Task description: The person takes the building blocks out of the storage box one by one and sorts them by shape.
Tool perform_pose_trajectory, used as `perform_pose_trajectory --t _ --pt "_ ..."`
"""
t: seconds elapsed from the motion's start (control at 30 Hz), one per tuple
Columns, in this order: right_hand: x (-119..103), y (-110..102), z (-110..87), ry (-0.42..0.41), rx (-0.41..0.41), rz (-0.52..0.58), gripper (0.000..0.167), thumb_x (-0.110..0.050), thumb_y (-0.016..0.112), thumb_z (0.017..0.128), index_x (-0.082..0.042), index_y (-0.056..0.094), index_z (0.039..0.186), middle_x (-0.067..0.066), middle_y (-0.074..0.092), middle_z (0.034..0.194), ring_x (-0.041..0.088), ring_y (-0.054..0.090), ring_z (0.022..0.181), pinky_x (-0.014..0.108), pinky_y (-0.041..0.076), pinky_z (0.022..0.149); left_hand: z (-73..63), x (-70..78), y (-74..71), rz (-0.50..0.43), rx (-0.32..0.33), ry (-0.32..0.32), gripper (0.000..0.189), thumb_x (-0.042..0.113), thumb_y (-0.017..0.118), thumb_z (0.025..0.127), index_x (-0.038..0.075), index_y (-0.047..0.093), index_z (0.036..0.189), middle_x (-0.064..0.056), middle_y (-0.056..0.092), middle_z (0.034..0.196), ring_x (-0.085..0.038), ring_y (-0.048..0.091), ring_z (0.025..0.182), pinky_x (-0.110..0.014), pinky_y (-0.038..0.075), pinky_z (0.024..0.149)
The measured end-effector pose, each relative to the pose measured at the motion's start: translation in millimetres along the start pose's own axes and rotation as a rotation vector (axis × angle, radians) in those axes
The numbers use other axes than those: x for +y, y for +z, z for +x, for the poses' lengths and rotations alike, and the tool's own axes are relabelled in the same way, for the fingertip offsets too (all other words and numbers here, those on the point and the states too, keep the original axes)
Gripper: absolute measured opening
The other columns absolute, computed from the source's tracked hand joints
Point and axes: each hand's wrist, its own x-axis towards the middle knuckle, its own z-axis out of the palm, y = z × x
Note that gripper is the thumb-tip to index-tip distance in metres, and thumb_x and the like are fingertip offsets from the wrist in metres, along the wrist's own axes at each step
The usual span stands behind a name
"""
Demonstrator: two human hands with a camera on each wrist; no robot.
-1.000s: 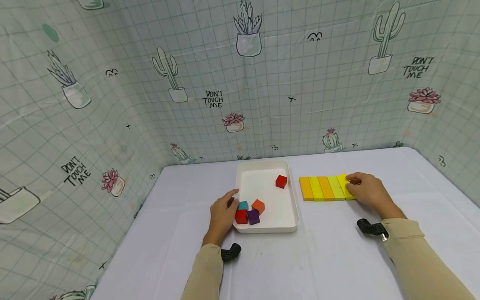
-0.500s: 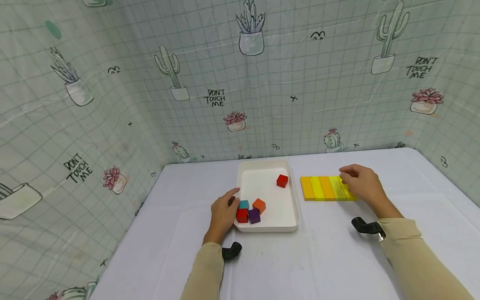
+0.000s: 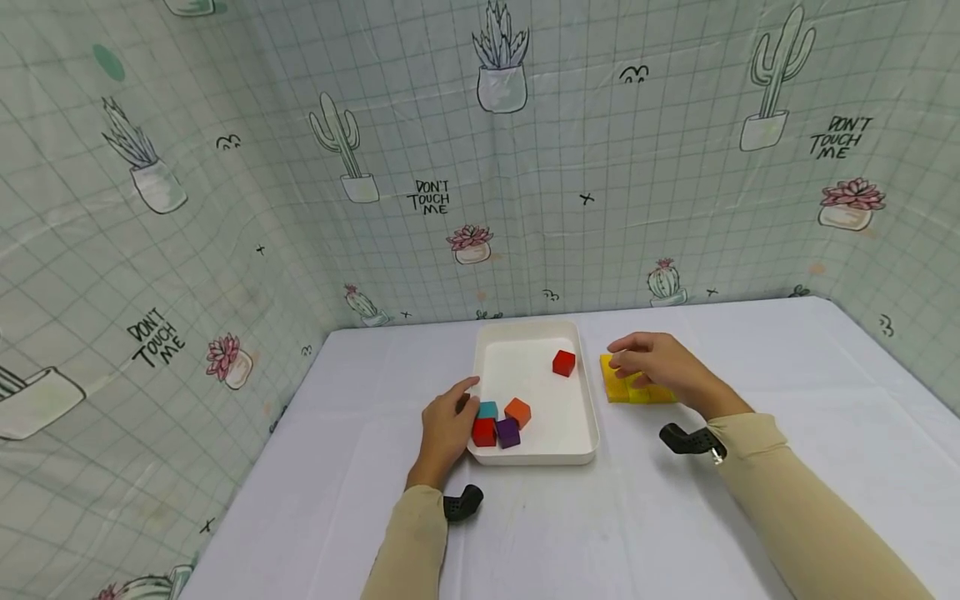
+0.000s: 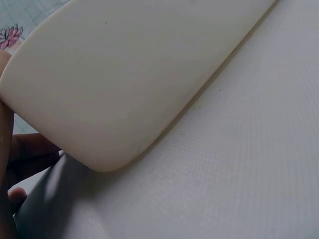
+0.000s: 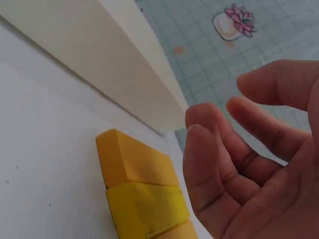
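My left hand [image 3: 444, 429] rests against the left side of a white rectangular tray [image 3: 547, 417], thumb and index finger right at the rim. In the left wrist view, its fingers [image 4: 32, 152] lie beside the outer tray wall [image 4: 124, 84]. My right hand [image 3: 667, 367] hovers over a row of flat yellow and orange rectangular blocks [image 3: 617, 388], hiding much of the row. Up close in the right wrist view, the right fingers [image 5: 202, 159] bend loosely with nothing between them and the thumb. An orange block [image 5: 147, 162] and a yellow block [image 5: 144, 206] lie side by side below.
Inside the tray, a red cube [image 3: 484, 432], a teal cube [image 3: 487, 409], a purple cube [image 3: 508, 432] and an orange cube [image 3: 517, 412] cluster near the front left. Another red cube [image 3: 564, 363] sits toward the back right. Patterned cloth [image 3: 525, 167] hangs behind the white table.
My right hand has lifted from the row's right end and moved left to its left end, near the tray. The left hand and the cubes stay in place.
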Motion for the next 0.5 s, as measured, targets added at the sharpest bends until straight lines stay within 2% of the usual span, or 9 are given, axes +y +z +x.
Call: perform_pose_trajectory --t 0.2,0.5 --pt "-9.0 18.4 17.1 -0.011 -0.034 0.025 0.044 -0.025 0.061 0.098 0.001 0.057 0.134 0.019 0.064 0.126 0.029 0.064 0.108 0.038 0.055 0.089 -0.5 -0.1 -1.4 -0.002 0.001 0.008 0.037 0.023 0.057 0.1 0.025 0.064 0.136 -0.008 0.067 0.119 -0.028 0.058 0.111 -0.053 0.045 0.102" --pt "-23.2 36.4 40.8 -0.009 -0.027 0.019 0.042 -0.02 0.06 0.097 0.0 0.058 0.133 0.017 0.06 0.13 0.032 0.06 0.113 0.041 0.054 0.093 1.9 -0.9 -0.8 -0.007 0.002 -0.003 0.037 0.025 0.057 0.1 0.026 0.064 0.137 -0.008 0.067 0.12 -0.027 0.058 0.112 -0.051 0.045 0.103"
